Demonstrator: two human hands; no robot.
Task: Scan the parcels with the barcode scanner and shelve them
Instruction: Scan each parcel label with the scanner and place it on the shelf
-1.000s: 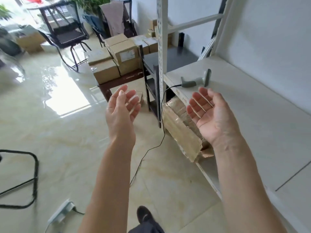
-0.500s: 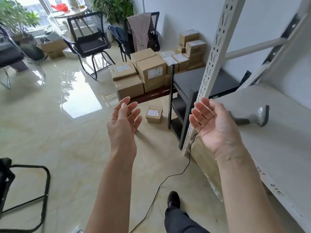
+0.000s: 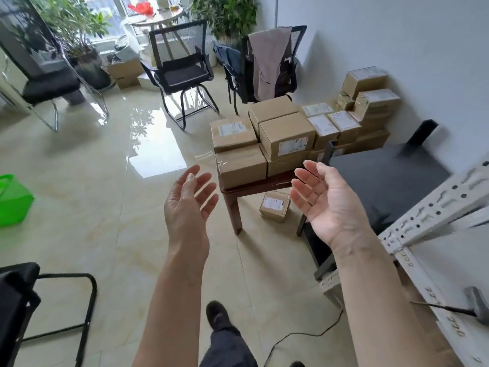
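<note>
Reaching forward with nothing in them, the left hand [image 3: 189,202] and the right hand [image 3: 326,200] are both spread, fingers relaxed and palms turned towards each other, held out in the air well short of the stacked parcels [image 3: 285,136].

The step in hand looks like fetching a fresh parcel: both hands are free and aimed at the cardboard boxes piled on the low wooden table [image 3: 262,185]. The nearest boxes at the table's front edge lie just beyond the fingertips in the picture; one small parcel [image 3: 274,206] sits on the floor under the table, beside its leg. The barcode scanner [image 3: 477,304] lies on the white shelf [image 3: 449,260] at the lower right, behind the right forearm, its cable trailing down to the floor.

The next move probably calls for stepping closer, clasping one box from both sides, and carrying it back to the scanner.

As for room, the tiled floor between the person and the table is open, though glossy. The cable [image 3: 304,337] lies near the person's shoe [image 3: 218,313] and could snag a foot. On the right, the perforated shelf upright [image 3: 434,207] and a dark side table [image 3: 383,178] crowd the path, so a carried box should swing wide to the left. A green basket [image 3: 13,200] and black chairs [image 3: 182,67] stand well apart from the route.
</note>
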